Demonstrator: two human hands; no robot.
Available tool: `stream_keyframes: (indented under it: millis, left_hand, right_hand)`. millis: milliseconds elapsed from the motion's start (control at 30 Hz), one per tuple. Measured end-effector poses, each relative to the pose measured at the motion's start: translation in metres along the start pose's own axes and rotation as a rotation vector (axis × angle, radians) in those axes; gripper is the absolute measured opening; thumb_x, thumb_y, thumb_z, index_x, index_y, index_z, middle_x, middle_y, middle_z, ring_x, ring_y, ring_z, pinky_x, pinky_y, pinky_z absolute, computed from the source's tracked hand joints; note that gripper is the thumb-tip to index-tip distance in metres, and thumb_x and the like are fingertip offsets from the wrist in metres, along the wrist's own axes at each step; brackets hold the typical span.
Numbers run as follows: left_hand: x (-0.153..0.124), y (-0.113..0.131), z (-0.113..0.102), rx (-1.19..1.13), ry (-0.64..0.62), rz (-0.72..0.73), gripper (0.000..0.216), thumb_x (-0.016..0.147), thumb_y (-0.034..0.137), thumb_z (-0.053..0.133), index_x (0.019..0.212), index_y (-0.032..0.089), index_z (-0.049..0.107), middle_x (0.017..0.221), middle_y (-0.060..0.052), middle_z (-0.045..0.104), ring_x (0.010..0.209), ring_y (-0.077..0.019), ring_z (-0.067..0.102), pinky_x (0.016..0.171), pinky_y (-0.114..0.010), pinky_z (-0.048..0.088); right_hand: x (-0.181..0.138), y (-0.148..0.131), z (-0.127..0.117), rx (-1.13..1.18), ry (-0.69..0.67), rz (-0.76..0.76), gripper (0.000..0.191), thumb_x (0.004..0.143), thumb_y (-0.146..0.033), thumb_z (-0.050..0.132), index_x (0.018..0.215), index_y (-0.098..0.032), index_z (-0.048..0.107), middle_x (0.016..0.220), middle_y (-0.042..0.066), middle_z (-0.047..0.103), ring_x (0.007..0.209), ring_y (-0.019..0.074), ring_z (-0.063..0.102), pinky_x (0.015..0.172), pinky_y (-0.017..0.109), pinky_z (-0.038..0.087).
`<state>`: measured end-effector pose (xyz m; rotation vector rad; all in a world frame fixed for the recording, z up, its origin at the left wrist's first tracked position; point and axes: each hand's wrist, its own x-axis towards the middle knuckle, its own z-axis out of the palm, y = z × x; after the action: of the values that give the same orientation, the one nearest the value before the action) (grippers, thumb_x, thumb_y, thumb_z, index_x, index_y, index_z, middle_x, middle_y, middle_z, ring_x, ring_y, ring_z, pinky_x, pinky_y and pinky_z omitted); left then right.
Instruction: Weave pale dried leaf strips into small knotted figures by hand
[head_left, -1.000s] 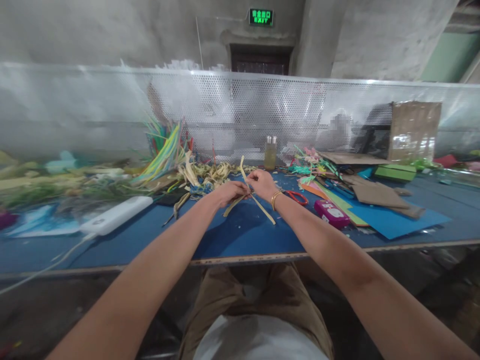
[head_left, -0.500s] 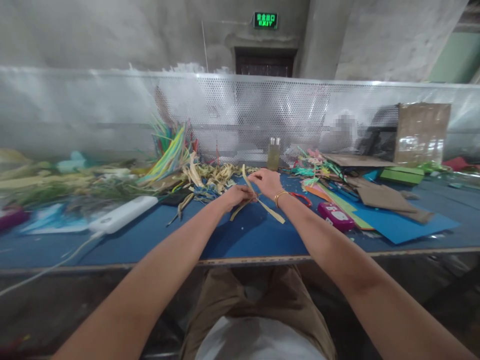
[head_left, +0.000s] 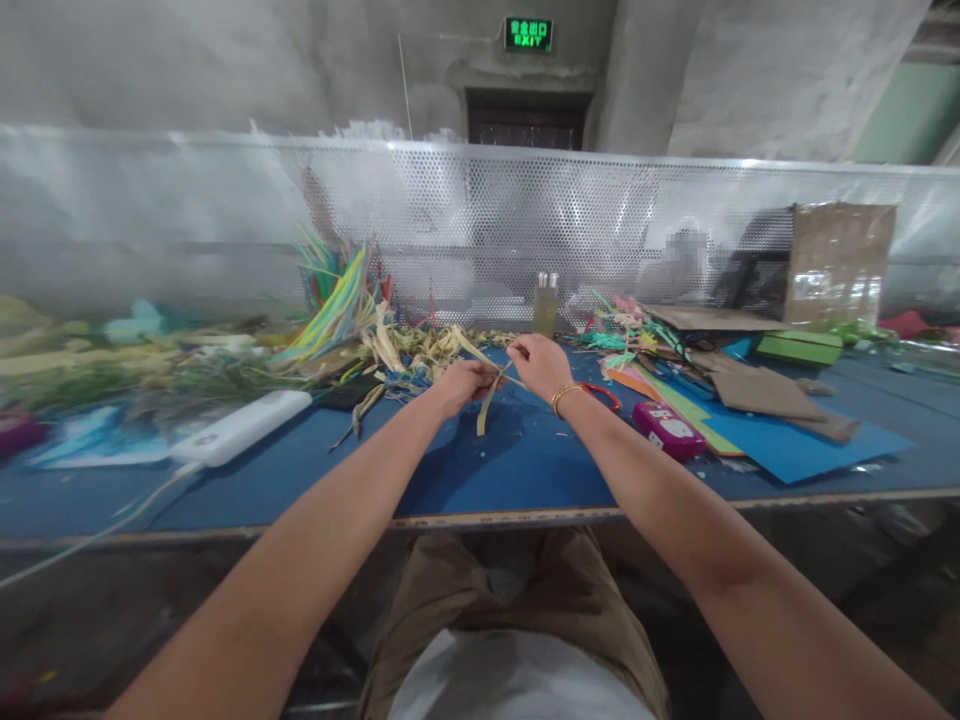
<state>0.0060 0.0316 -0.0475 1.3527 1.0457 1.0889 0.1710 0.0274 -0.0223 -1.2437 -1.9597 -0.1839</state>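
Both my arms reach over the blue table (head_left: 525,470) to its middle. My left hand (head_left: 465,382) is closed, pinching pale yellow leaf strips (head_left: 489,398) where they cross. My right hand (head_left: 538,364), with a gold bracelet at the wrist, is closed on the same strips from the right. One strip end hangs down toward the table, another sticks out up and to the left. Just behind my hands lies a heap of loose pale strips (head_left: 420,352).
A white power bank (head_left: 238,426) with a cable lies to the left. Red-handled scissors (head_left: 600,392), a pink case (head_left: 669,428), coloured paper and cardboard (head_left: 750,392) lie to the right. A small bottle (head_left: 545,304) stands before the perforated metal screen (head_left: 525,220). Coloured strips (head_left: 334,295) stand at the back left.
The strips have been turned between my hands: the long end that lay out to the right on the table now hangs down, and the upright end now leans left.
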Motion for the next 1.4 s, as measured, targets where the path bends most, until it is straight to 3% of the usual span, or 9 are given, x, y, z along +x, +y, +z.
stream_keyframes:
  millis: [267,367,500,633,833,1100,1400]
  left_hand:
    - [0.009,-0.001,-0.007,0.133,0.111,0.056,0.020,0.066,0.020,0.069,0.085,0.014,0.071,0.063,-0.002,0.066,0.043,-0.0047,0.045,0.043,-0.018,0.030]
    - [0.005,0.003,-0.005,0.181,0.118,0.106,0.014,0.069,0.019,0.066,0.081,0.014,0.071,0.053,0.001,0.061,0.040,-0.0043,0.041,0.042,-0.018,0.028]
    - [-0.002,0.008,0.000,0.230,0.174,0.117,0.008,0.068,0.018,0.069,0.074,0.014,0.070,0.047,0.003,0.056,0.047,-0.0076,0.049,0.047,-0.018,0.034]
    - [-0.001,0.008,0.001,0.267,0.218,0.143,0.004,0.067,0.015,0.068,0.071,0.014,0.070,0.049,0.001,0.058,0.050,-0.0088,0.052,0.052,-0.019,0.039]
    - [0.005,0.004,-0.004,0.367,0.141,0.201,0.008,0.068,0.018,0.064,0.063,0.014,0.070,0.056,-0.001,0.064,0.049,-0.0086,0.048,0.051,-0.020,0.038]
    - [0.003,0.004,-0.003,0.310,0.085,0.195,0.015,0.065,0.027,0.070,0.059,0.014,0.067,0.054,-0.002,0.063,0.051,-0.0094,0.050,0.053,-0.020,0.038]
    - [0.005,0.002,-0.004,0.445,0.159,0.271,0.023,0.069,0.035,0.068,0.063,0.014,0.066,0.050,0.000,0.056,0.050,-0.0102,0.048,0.050,-0.022,0.033]
  right_hand:
    - [-0.001,0.009,0.012,-0.012,-0.212,-0.013,0.024,0.084,-0.018,0.049,0.096,-0.022,0.069,0.103,0.005,0.068,0.098,0.0207,0.059,0.087,0.032,0.042]
    - [-0.002,0.007,0.013,0.031,-0.236,-0.009,0.025,0.084,-0.017,0.049,0.100,-0.023,0.067,0.102,0.004,0.069,0.096,0.0197,0.061,0.085,0.031,0.043]
    - [-0.003,0.002,0.011,0.107,-0.259,0.006,0.021,0.081,-0.020,0.055,0.099,-0.021,0.065,0.095,0.004,0.070,0.088,0.0176,0.063,0.077,0.028,0.046]
    - [-0.004,0.001,0.009,0.124,-0.243,-0.023,0.017,0.079,-0.023,0.059,0.095,-0.021,0.065,0.094,0.003,0.070,0.088,0.0171,0.063,0.076,0.028,0.046]
    - [-0.004,0.002,0.008,0.144,-0.216,-0.058,0.016,0.081,-0.028,0.059,0.093,-0.020,0.066,0.093,0.004,0.070,0.088,0.0168,0.063,0.078,0.027,0.045]
    - [-0.003,-0.001,0.011,0.061,-0.149,-0.096,0.016,0.081,-0.034,0.059,0.085,-0.022,0.069,0.090,0.002,0.070,0.087,0.0176,0.062,0.078,0.029,0.043]
    - [-0.003,0.001,0.011,0.063,-0.103,-0.060,0.020,0.086,-0.032,0.053,0.083,-0.025,0.072,0.092,0.002,0.071,0.092,0.0181,0.062,0.086,0.030,0.042]
